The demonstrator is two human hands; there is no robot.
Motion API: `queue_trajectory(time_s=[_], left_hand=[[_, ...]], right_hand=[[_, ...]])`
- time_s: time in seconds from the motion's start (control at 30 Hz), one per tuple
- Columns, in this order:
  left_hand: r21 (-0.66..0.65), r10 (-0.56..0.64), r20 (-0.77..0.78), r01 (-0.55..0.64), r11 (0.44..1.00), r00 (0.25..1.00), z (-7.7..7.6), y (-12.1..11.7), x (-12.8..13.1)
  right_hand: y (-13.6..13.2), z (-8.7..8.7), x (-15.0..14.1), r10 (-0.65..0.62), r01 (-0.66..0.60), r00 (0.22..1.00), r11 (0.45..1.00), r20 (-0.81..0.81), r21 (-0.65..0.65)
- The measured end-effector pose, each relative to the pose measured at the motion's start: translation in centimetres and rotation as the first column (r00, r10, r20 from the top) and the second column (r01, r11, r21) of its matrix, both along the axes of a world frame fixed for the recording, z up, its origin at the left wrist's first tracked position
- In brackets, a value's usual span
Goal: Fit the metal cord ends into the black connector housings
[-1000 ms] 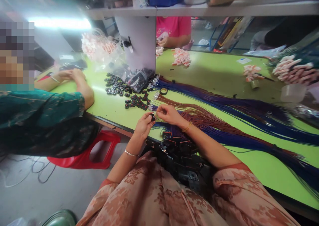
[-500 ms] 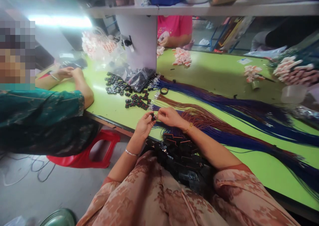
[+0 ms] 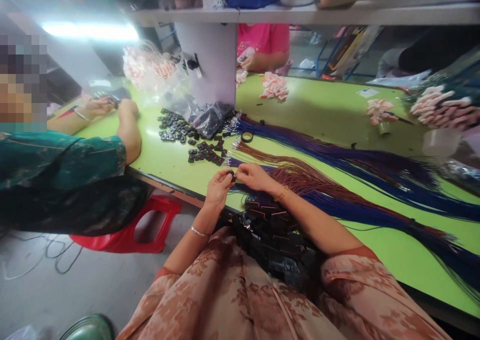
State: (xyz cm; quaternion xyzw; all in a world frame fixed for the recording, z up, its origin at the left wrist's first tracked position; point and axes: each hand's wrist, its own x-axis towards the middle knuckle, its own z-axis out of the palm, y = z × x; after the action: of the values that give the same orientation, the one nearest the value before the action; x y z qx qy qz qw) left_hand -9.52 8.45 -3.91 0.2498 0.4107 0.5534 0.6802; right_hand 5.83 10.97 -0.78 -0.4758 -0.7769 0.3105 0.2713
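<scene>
Pinching a black piece (image 3: 233,176), axis indistinct, left fingers (image 3: 224,175) face right fingers (image 3: 243,169), grasp unclear.

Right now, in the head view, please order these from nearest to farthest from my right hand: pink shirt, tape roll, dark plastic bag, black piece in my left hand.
From your right hand:
1. Black piece: just left, in your left hand.
2. Tape roll: beyond, on the table.
3. Dark plastic bag: farther back, leftward.
4. Pink shirt: across the table.
</scene>
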Motion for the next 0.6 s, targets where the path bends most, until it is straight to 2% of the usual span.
queue_trajectory(time_s=[0.17, 0.23, 0.43, 0.53, 0.6], left_hand=[[-0.021, 0.026, -0.044, -0.027, 0.999, 0.999, 0.2, -0.1, 0.0], [-0.024, 0.039, -0.032, -0.040, 0.999, 0.999, 0.4, 0.0, -0.1], [-0.014, 0.017, -0.075, -0.018, 1.000, 0.997, 0.4, -0.2, 0.1], [-0.024, -0.007, -0.077, 0.005, 1.000, 0.997, 0.8, -0.2, 0.1], [-0.007, 0.003, -0.056, -0.003, 1.000, 0.998, 1.1, 0.0, 0.1]], right_hand=[[-0.4, 0.4, 0.2, 0.090, -0.109, 0.991, 0.973, 0.098, 0.204], [-0.4, 0.5, 0.3, 0.114, -0.137, 0.986, 0.968, 0.119, 0.210], [-0.5, -0.1, 0.2, 0.094, -0.116, 0.988, 0.974, 0.123, 0.192], [0.6, 0.3, 0.8, 0.130, -0.145, 0.987, 0.976, 0.099, 0.163], [2.2, 0.8, 1.4, 0.048, -0.059, 0.996, 0.986, 0.072, 0.155]])
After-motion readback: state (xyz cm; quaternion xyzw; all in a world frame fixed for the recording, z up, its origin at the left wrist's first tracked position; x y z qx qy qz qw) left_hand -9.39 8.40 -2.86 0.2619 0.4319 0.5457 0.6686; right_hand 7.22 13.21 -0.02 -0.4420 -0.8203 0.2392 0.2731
